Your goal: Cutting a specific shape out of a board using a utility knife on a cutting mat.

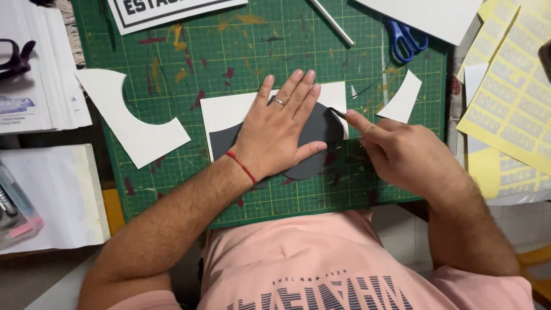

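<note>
Your left hand (281,129) lies flat, fingers spread, pinning the grey card (313,163). Your right hand (402,155) pinches a knife (338,113) just beside those fingertips. Keep them clear of the blade, I'd say.

The left hand (284,123) covers most of the dark grey disc (314,150), the right hand (402,158) hides all but the tip of a thin blade (337,113), and the top edge cuts off the blue scissors (406,39).

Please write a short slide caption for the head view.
Left hand flat on grey card; right hand cuts with knife.
</note>
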